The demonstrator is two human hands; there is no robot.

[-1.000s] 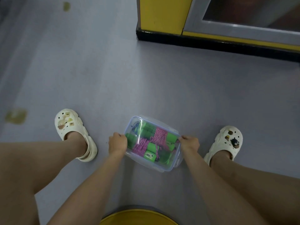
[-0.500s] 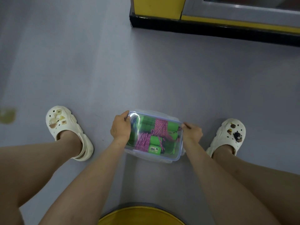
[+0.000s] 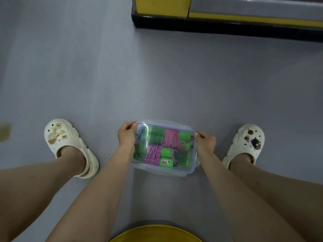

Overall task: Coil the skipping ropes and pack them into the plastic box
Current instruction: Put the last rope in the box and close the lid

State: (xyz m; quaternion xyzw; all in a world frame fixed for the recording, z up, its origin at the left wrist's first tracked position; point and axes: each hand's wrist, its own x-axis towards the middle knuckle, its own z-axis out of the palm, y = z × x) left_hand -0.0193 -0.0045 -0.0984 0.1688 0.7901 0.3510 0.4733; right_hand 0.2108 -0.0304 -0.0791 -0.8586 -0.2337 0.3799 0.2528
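Left hand (image 3: 126,137) over box (image 3: 166,169) edge

We see clear plastic box (image 3: 162,169), bluish rim; skipping ropes (image 3: 153,153) inside, pink flecked cord, bright green handles (image 3: 155,135). Cream clogs (image 3: 70,139), grey floor (image 3: 157,75), yellow-and-black cabinet base (image 3: 227,23) beyond.

Your left arm (image 3: 97,186) and right arm (image 3: 225,189) reach forward and down, bare, between your knees. Your left hand (image 3: 126,136) curls its fingers (image 3: 130,124) over the box's (image 3: 162,169) far left corner. Your right hand (image 3: 206,142) grips its right edge.
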